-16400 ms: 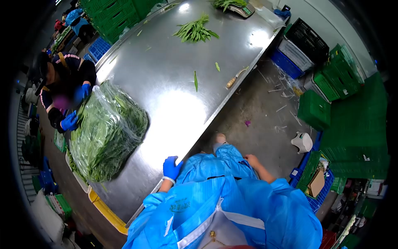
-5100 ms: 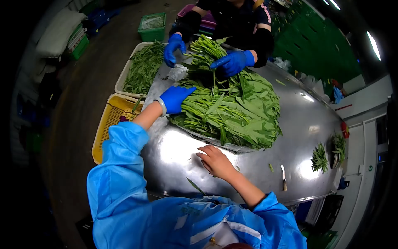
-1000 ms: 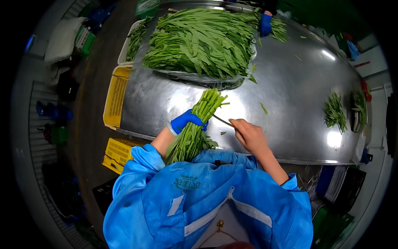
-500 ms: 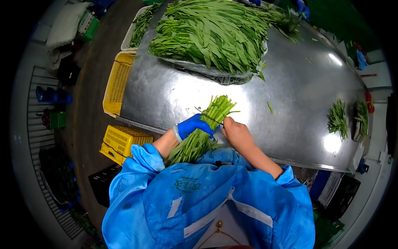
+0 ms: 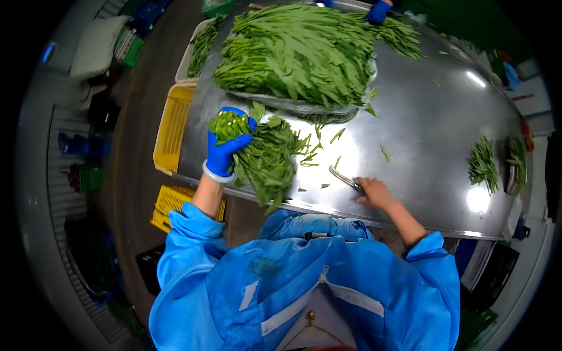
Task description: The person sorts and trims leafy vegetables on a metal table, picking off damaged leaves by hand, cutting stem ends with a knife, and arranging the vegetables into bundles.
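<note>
My left hand (image 5: 225,143), in a blue glove, grips a bunch of leafy greens (image 5: 266,155). The cut stem ends show pale beside the thumb, and the leaves hang to the right over the metal table (image 5: 421,123). Low over the tabletop, my bare right hand (image 5: 374,192) has its fingers closed round the handle of a knife (image 5: 344,176), whose curved blade points left. Short cut stem pieces (image 5: 310,155) lie scattered between the bunch and the blade.
A large heap of greens (image 5: 298,55) in clear plastic fills the table's far side. Another person's blue-gloved hand (image 5: 378,11) touches greens there. Small bunches (image 5: 483,164) lie at right. Yellow crates (image 5: 171,131) stand left of the table.
The left hand has moved left and away from me with the bunch, turning its cut ends leftward. My right hand has moved right with the knife, and cut stem pieces now lie on the table.
</note>
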`<state>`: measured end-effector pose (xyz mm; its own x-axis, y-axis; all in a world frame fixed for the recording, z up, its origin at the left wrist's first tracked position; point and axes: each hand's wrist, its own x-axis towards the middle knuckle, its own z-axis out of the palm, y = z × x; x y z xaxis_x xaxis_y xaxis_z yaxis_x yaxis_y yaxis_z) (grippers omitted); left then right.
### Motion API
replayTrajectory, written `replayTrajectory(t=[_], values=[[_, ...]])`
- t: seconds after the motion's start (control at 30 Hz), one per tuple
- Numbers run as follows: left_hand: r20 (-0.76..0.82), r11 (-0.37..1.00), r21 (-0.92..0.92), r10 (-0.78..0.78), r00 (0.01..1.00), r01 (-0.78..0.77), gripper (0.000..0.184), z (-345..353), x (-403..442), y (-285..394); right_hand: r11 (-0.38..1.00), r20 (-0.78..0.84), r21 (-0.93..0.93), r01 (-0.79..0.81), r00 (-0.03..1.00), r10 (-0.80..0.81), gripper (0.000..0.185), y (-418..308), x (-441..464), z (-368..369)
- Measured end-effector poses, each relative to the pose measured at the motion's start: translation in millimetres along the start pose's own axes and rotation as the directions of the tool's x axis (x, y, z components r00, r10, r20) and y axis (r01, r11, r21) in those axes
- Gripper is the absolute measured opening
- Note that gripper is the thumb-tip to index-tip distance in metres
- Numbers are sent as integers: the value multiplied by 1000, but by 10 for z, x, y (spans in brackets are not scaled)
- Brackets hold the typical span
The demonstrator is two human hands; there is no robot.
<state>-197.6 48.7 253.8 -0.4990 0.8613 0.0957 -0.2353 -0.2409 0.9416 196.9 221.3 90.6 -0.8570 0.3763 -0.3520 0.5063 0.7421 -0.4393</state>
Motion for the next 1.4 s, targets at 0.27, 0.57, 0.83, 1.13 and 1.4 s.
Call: replayTrajectory(t=[0.27, 0.57, 0.83, 1.13, 1.4], values=[[-14, 881, -466, 83, 996, -81, 41, 1212, -323, -390, 643, -459, 693, 327, 887, 44, 47, -252, 456, -1756], [-33, 790, -601, -181, 983, 125, 34, 1096, -518, -613, 455, 450, 815, -359, 887, -107, 87, -908, -412, -1267], [8, 581, -726, -529, 849, 368, 27, 1095, -304, -924, 475, 208, 854, -215, 976, 68, 106, -1219, -355, -499], [61, 453, -829, -511, 857, 329, 30, 776, -266, -1013, 399, 161, 909, -120, 984, -72, 103, -1375, -330, -471], [422, 585, -690, -153, 894, 426, 72, 50, -314, -1322, 654, 13, 750, -98, 991, 134, 88, -1475, -100, -835]])
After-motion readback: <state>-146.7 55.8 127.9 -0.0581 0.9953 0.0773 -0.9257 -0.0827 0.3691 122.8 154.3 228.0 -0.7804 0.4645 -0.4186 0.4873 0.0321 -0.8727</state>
